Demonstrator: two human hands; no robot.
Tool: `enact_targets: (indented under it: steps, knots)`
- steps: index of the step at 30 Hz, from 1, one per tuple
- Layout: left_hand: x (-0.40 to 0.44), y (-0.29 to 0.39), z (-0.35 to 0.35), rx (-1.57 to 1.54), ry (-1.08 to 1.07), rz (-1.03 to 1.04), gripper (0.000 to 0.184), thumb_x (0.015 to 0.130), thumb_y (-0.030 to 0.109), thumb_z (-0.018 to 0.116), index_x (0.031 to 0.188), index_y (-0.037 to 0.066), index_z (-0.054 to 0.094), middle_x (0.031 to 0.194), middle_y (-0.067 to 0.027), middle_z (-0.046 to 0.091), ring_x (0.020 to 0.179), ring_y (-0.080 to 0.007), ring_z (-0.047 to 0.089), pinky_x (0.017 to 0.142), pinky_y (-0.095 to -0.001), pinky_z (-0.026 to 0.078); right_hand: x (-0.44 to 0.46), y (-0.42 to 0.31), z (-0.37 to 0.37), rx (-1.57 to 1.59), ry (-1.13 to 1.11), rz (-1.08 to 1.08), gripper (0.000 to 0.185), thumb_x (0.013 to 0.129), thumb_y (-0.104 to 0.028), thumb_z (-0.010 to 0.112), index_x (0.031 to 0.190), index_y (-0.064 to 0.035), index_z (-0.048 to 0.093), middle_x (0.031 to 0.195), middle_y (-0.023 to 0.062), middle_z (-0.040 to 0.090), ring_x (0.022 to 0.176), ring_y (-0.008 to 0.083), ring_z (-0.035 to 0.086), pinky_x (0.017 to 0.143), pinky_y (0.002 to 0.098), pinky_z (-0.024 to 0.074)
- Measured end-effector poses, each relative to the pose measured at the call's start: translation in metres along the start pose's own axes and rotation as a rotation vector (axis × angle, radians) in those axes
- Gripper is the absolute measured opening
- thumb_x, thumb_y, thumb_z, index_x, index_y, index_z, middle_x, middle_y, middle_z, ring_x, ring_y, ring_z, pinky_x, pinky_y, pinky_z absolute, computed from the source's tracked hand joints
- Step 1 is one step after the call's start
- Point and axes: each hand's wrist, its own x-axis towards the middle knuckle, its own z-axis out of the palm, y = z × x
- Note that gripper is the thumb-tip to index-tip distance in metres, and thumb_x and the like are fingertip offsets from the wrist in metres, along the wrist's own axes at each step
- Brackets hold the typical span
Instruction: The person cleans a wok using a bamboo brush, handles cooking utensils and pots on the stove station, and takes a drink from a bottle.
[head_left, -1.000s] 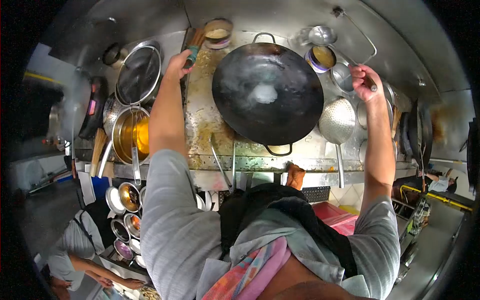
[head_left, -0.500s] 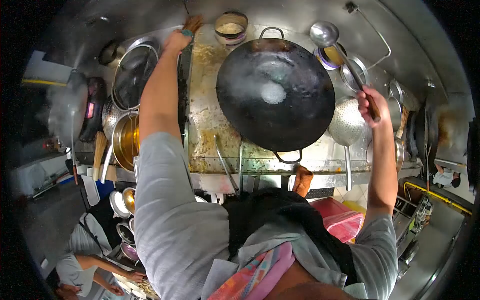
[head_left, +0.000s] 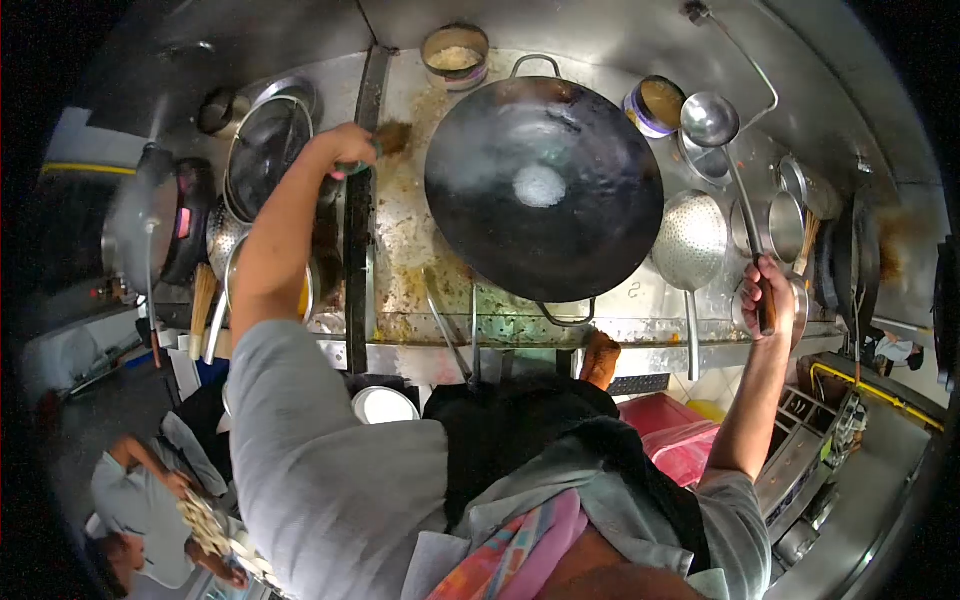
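Note:
My left hand (head_left: 342,150) is closed around a bristle brush (head_left: 393,138) with a green band. The dark bristles point right, over the stained steel stovetop left of the wok. A large black wok (head_left: 545,240) sits in the middle, with a small whitish patch at its bottom and faint steam above. My right hand (head_left: 768,298) grips the wooden handle of a ladle (head_left: 710,120). Its steel bowl is raised beyond the wok's right side, near a tin (head_left: 655,106). A perforated skimmer (head_left: 691,238) lies between the wok and my right hand.
A tin with pale contents (head_left: 455,58) stands behind the wok. A strainer (head_left: 268,150) and pots crowd the left; a bent tap pipe (head_left: 757,75) hangs at the back right. Tongs (head_left: 445,320) lie at the front edge. A co-worker (head_left: 150,510) is at lower left.
My left hand has brought the brush down and toward me along the stovetop. My right hand has moved right and toward me, and the ladle's bowl has shifted right.

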Motion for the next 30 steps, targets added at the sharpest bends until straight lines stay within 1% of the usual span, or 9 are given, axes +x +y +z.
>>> enact_targets:
  steps: [2,7,11,14,19,24,26,27,30]
  knots:
    - [-0.018,0.013,-0.010,0.165,-0.073,-0.034,0.071,0.071,0.022,0.067,0.137,0.010,0.046,0.121,-0.0127,0.055,0.072,-0.0254,0.061,0.045,-0.0333,0.051,-0.007,0.004,-0.007,0.051,-0.009,-0.021,0.013,0.092,-0.014,0.051,0.104,-0.0088,0.047,0.073,0.0033,0.052,0.048,0.0097,0.049,0.038,0.0222,0.0399]
    - [0.012,0.034,-0.028,0.198,0.086,0.204,0.068,0.068,0.019,0.064,0.134,0.014,0.051,0.090,-0.0117,0.062,0.049,-0.0219,0.053,0.043,-0.0320,0.049,-0.018,0.011,-0.010,0.063,0.014,-0.047,0.013,0.093,-0.014,0.050,0.104,-0.0088,0.047,0.074,0.0041,0.052,0.048,0.0102,0.048,0.038,0.0232,0.0393]
    - [0.053,0.044,0.007,0.103,0.158,0.299,0.068,0.067,0.020,0.065,0.134,0.016,0.052,0.088,-0.0113,0.061,0.057,-0.0203,0.056,0.048,-0.0324,0.051,-0.024,0.013,-0.006,0.030,0.058,-0.036,0.012,0.093,-0.014,0.050,0.104,-0.0092,0.046,0.074,0.0036,0.052,0.048,0.0096,0.047,0.038,0.0222,0.0400]
    - [0.064,0.027,0.024,0.041,0.219,0.262,0.066,0.068,0.022,0.067,0.132,0.018,0.054,0.095,-0.0114,0.060,0.070,-0.0199,0.058,0.050,-0.0340,0.051,-0.030,0.011,-0.014,0.004,0.062,-0.036,0.013,0.093,-0.015,0.050,0.103,-0.0092,0.046,0.073,0.0030,0.052,0.048,0.0093,0.048,0.038,0.0215,0.0397]
    - [0.017,0.036,-0.034,0.199,-0.064,0.021,0.064,0.069,0.028,0.070,0.131,0.019,0.055,0.119,-0.0086,0.057,0.081,-0.0224,0.058,0.050,-0.0340,0.049,-0.043,0.012,-0.024,-0.006,0.091,-0.064,0.024,0.091,-0.017,0.053,0.112,-0.0075,0.046,0.072,0.0023,0.051,0.047,0.0090,0.047,0.037,0.0212,0.0385]
    - [0.087,0.032,-0.053,0.066,0.094,0.036,0.061,0.071,0.032,0.070,0.128,0.017,0.056,0.123,-0.0082,0.056,0.080,-0.0230,0.059,0.050,-0.0360,0.048,-0.047,0.011,-0.030,-0.007,0.193,-0.089,0.022,0.091,-0.017,0.053,0.111,-0.0098,0.047,0.072,0.0022,0.050,0.046,0.0080,0.047,0.037,0.0211,0.0386]
    - [0.109,0.030,-0.037,-0.222,0.269,0.033,0.059,0.072,0.032,0.069,0.128,0.016,0.056,0.121,-0.0076,0.057,0.083,-0.0223,0.058,0.055,-0.0376,0.049,-0.044,0.011,-0.032,0.017,0.103,-0.078,0.006,0.092,-0.016,0.052,0.095,-0.0124,0.047,0.071,0.0005,0.051,0.046,0.0076,0.048,0.037,0.0208,0.0396]
    - [0.148,0.012,-0.018,-0.282,0.216,0.039,0.064,0.072,0.034,0.070,0.131,0.018,0.052,0.121,-0.0073,0.057,0.090,-0.0225,0.057,0.062,-0.0385,0.050,-0.046,0.013,-0.027,0.029,0.139,-0.080,0.006,0.093,-0.015,0.052,0.095,-0.0124,0.047,0.071,0.0003,0.051,0.046,0.0077,0.047,0.037,0.0209,0.0392]
    - [0.115,0.021,0.012,-0.185,0.189,0.083,0.069,0.073,0.033,0.069,0.137,0.019,0.047,0.123,-0.0067,0.055,0.097,-0.0233,0.056,0.065,-0.0376,0.051,-0.049,0.011,-0.032,0.028,0.178,-0.082,0.006,0.093,-0.016,0.052,0.094,-0.0124,0.047,0.070,0.0003,0.051,0.046,0.0078,0.047,0.037,0.0211,0.0381]
